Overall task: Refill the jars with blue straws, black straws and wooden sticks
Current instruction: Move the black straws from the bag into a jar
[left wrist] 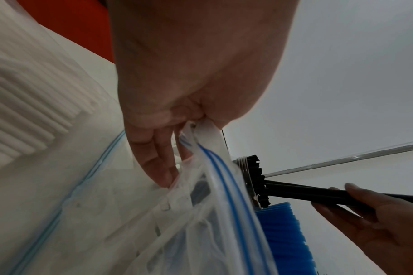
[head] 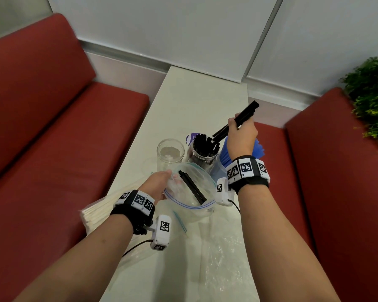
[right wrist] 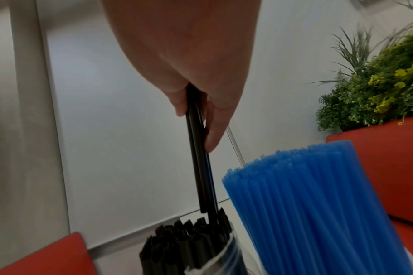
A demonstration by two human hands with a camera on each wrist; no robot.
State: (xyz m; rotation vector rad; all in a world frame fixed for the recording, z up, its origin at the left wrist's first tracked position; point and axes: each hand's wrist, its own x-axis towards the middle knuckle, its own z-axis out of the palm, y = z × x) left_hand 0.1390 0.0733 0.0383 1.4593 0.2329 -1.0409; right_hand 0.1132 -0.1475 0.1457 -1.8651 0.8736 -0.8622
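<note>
Right hand (head: 242,132) grips black straws (head: 246,113) over jar (head: 202,152); left hand (head: 159,184) holds bag (head: 190,188).

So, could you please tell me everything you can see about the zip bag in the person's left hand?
The zip bag is clear, thin, crinkled plastic with a double blue zip strip along its mouth. The mouth is open and faces up toward the head camera. The left hand pinches its rim on the left side and holds it just in front of the jars. A few black straws lie slanted inside; otherwise it looks nearly empty. Its lower part sags toward more clear plastic on the white table.
</note>
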